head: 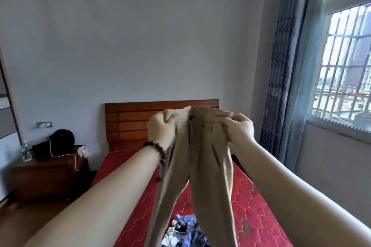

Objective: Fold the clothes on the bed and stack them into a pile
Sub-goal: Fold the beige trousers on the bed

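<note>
Khaki trousers (pixel 200 166) held up over red bed (pixel 261 206); left hand (pixel 159 128) at 9 o'clock, right hand (pixel 239 128) at 3, both clenched on waistband. Legs hang toward 6, partly hiding crumpled blue clothes (pixel 184 230).

khaki trousers (pixel 202 158) hang upright, waistband up, above crumpled blue clothes (pixel 186 230) on red bed (pixel 259 202).

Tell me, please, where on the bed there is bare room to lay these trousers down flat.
The red mattress lies bare on its window side, right of the hanging khaki trousers, and at the far end below the wooden headboard. It is crowded near the foot, where the blue patterned clothes lie heaped beneath the trouser legs.
</note>
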A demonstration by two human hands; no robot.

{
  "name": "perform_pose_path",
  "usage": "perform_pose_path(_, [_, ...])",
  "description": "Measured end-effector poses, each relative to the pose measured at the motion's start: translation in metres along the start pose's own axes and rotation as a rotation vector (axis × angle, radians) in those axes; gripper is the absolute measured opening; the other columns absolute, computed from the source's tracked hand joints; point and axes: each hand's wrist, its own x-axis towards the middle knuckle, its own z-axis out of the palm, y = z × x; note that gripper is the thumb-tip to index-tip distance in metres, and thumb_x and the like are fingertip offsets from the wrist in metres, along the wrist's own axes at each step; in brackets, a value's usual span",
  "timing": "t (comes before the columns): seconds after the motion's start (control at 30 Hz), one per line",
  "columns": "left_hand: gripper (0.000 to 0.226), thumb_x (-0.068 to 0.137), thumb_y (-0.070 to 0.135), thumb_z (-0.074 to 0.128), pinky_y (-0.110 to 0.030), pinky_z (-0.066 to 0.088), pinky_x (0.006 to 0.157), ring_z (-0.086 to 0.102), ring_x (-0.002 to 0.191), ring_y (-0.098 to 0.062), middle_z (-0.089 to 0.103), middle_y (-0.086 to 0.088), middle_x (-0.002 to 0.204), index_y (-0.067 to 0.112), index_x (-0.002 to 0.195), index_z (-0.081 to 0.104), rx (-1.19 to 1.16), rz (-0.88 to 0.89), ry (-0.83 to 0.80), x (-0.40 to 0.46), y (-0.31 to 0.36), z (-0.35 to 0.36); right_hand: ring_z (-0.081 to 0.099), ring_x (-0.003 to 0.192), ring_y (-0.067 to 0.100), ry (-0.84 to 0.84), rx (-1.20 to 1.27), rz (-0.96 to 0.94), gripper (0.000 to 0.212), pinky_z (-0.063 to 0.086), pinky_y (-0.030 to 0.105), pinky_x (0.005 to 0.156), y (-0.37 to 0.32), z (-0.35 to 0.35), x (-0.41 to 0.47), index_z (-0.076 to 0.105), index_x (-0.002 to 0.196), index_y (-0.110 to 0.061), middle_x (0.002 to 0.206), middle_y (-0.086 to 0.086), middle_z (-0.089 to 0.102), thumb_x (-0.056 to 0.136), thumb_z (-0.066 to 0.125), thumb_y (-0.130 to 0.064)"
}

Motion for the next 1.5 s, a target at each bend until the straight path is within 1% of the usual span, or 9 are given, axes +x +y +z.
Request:
perform_pose_path(0.23, [0.012,0.089,0.02,0.063,-0.011,0.044,0.063,0.065,0.078,-0.005,0.071,0.005,0.081,0.015,0.083,0.072,-0.243,0.059,-0.153,-0.027,0.029,0.022,0.05,0.041,0.011,-0.244,0.207,0.113,0.023,0.039,0.018,0.039,-0.021,0.036,-0.042,0.057,0.064,-0.013,0.05,0.0,0.054,0.075,0.075,-0.006])
perform_pose_path(0.5, [0.027,0.084,0.036,0.071,-0.039,0.056,0.072,0.067,0.078,-0.018,0.071,-0.007,0.087,0.011,0.093,0.068,-0.316,0.042,-0.355,-0.025,0.016,0.005,0.066,0.072,0.021,-0.468,0.279,0.211,0.021,0.06,0.04,0.077,-0.031,0.028,-0.049,0.065,0.078,-0.01,0.07,0.003,0.07,0.094,0.052,-0.013])
perform_pose_path(0.63, [0.011,0.091,0.016,0.063,-0.049,0.053,0.072,0.064,0.074,-0.027,0.069,-0.019,0.084,0.006,0.094,0.067,-0.309,0.109,-0.414,-0.023,0.008,-0.005,0.069,0.092,0.016,-0.529,-0.324,-0.279,0.007,0.054,0.032,0.09,-0.038,0.012,-0.036,0.075,0.089,-0.015,0.091,-0.001,0.073,0.086,0.069,-0.017])
perform_pose_path(0.7, [0.008,0.093,0.01,0.058,-0.039,0.052,0.071,0.061,0.072,-0.016,0.067,-0.008,0.077,0.007,0.093,0.066,-0.313,0.172,-0.493,-0.02,0.011,-0.009,0.056,0.101,0.007,-0.485,-0.696,-0.661,0.035,0.043,0.024,0.091,-0.049,0.001,-0.022,0.069,0.111,-0.024,0.108,-0.012,0.061,0.078,0.079,-0.032])
perform_pose_path(0.8, [0.016,0.094,0.003,0.057,-0.026,0.053,0.077,0.066,0.082,-0.011,0.07,0.001,0.088,0.013,0.104,0.064,-0.365,0.276,-0.556,-0.013,0.023,-0.014,0.053,0.089,0.009,-0.663,-0.989,-0.772,0.041,0.04,0.018,0.075,-0.061,-0.009,-0.01,0.066,0.108,-0.021,0.095,-0.01,0.06,0.073,0.081,-0.037])
perform_pose_path(1.03, [0.027,0.085,0.017,0.073,-0.018,0.054,0.065,0.067,0.077,-0.005,0.066,0.005,0.086,0.017,0.099,0.049,-0.282,0.521,-0.094,-0.017,0.029,-0.011,0.044,0.058,0.008,-0.475,-0.825,-0.83,0.027,0.039,0.031,0.059,-0.066,-0.016,0.0,0.056,0.063,-0.039,0.054,-0.015,0.05,0.071,0.081,-0.035])
perform_pose_path(1.27, [0.008,0.085,0.02,0.073,-0.027,0.057,0.071,0.069,0.081,-0.011,0.074,0.005,0.086,0.019,0.094,0.074,-0.362,0.33,-0.345,-0.009,0.034,-0.013,0.038,0.052,0.006,-0.393,-0.807,-0.877,0.054,0.03,0.031,0.053,-0.057,-0.016,-0.004,0.03,0.054,-0.024,0.052,-0.019,0.047,0.071,0.081,-0.03])
perform_pose_path(1.37, [0.01,0.083,0.014,0.075,-0.028,0.058,0.073,0.071,0.078,-0.009,0.076,0.006,0.081,0.024,0.083,0.076,-0.407,0.232,-0.38,-0.004,0.041,-0.014,0.044,0.055,0.003,-0.473,-0.825,-0.854,0.045,0.031,0.024,0.053,-0.062,-0.019,-0.005,0.04,0.053,-0.032,0.054,-0.022,0.05,0.072,0.081,-0.033])
perform_pose_path(1.5, [0.004,0.081,0.012,0.077,-0.04,0.059,0.077,0.072,0.083,-0.024,0.076,-0.002,0.081,0.017,0.08,0.077,-0.461,0.199,-0.29,0.011,0.051,-0.023,0.05,0.081,0.011,-0.313,-1.245,-0.878,0.038,0.038,0.033,0.079,-0.093,-0.044,0.01,0.05,0.081,-0.039,0.079,-0.018,0.056,0.064,0.07,-0.066])
